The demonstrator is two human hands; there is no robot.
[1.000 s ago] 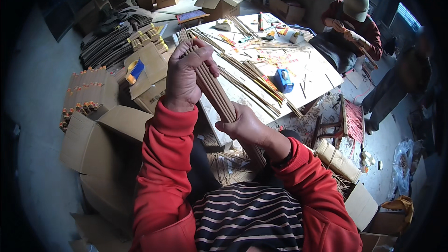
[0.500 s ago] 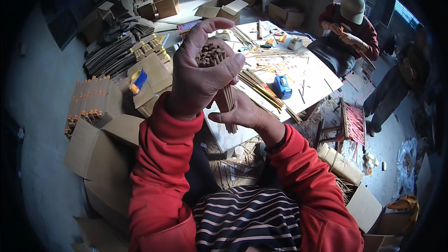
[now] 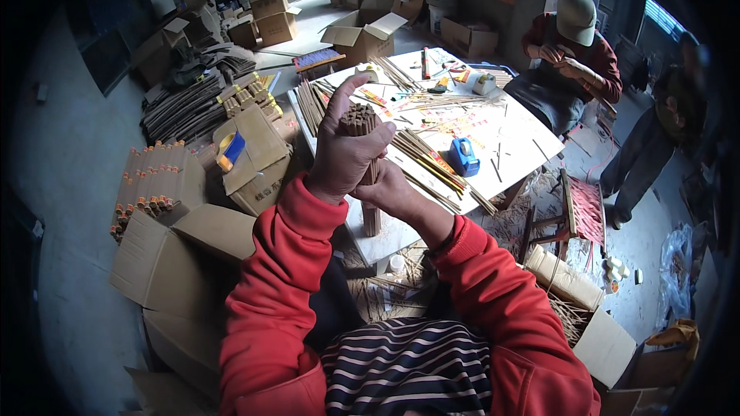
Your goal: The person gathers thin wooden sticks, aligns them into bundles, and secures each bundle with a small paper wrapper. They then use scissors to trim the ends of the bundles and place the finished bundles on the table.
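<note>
An upright bundle of thin brown sticks, resembling incense sticks, stands in front of me over the near part of the white table. My left hand is closed round its upper part, thumb across the front and one finger raised along the far side. Lower down, my right hand wraps the same bundle. The stick tops form a fairly even cluster, and their lower ends show beneath my right hand. Beyond the hands, loose sticks lie on the table beside a blue tape dispenser.
Open cardboard boxes stand at my left, near stacked, banded stick bundles. A blue-and-yellow tape roll rests on a carton. A co-worker in a cap sits across the table. At right are a red-seated stool and a standing person.
Both hands and the bundle have come lower in the picture. The bundle stands straighter, and its tops look more level. Both hands still grip it.
</note>
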